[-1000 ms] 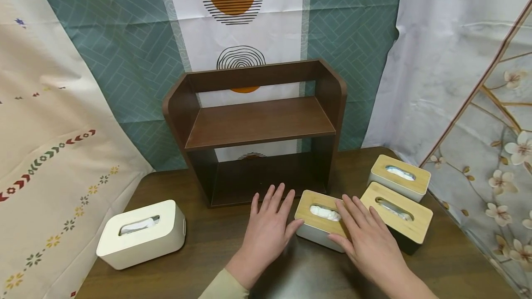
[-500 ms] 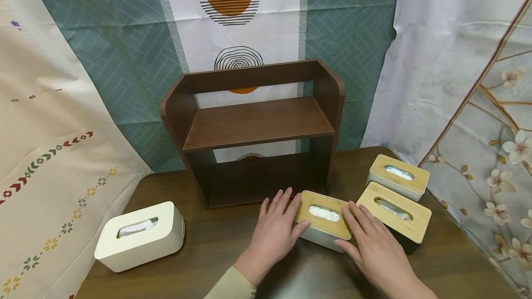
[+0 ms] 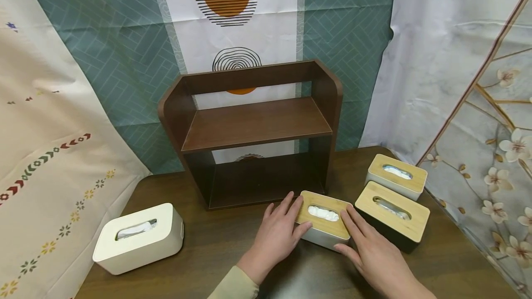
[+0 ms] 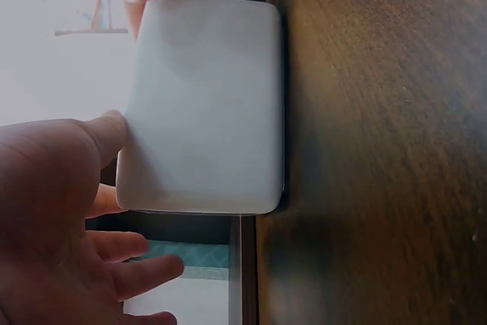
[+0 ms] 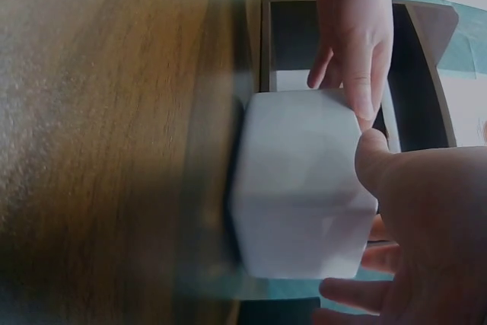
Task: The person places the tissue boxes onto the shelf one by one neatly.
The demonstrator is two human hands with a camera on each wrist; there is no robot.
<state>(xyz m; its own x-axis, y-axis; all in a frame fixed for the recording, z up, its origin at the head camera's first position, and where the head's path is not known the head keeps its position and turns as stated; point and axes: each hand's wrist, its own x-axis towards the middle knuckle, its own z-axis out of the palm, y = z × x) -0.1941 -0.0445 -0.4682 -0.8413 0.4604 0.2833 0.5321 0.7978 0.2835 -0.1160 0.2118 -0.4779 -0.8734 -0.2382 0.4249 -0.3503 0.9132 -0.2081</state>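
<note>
A white tissue box (image 3: 325, 218) with a light wooden lid stands on the table between the two hands, white tissue showing in its slot. At its left end is the left hand (image 3: 276, 233), thumb on the front top edge and fingers fairly straight. On the opposite end, the right hand (image 3: 371, 252) touches the lid's corner with extended fingers, its thumb along the front. The left wrist view shows the white box side (image 4: 205, 104) with the left fingers spread beside it. From the right wrist, the box (image 5: 304, 180) sits between both hands, its base close to the tabletop.
A dark brown two-tier shelf (image 3: 257, 121) stands behind. A cream tissue box (image 3: 139, 239) is at the left. To the right are a black-sided tissue box (image 3: 392, 216) with wooden lid and a smaller white-sided one (image 3: 396, 174). Patterned cloths hang around the table.
The left hand has moved right, up to the box's left end. The right hand has shifted slightly off the lid toward its right end. The boxes stay in place; the view shifts slightly.
</note>
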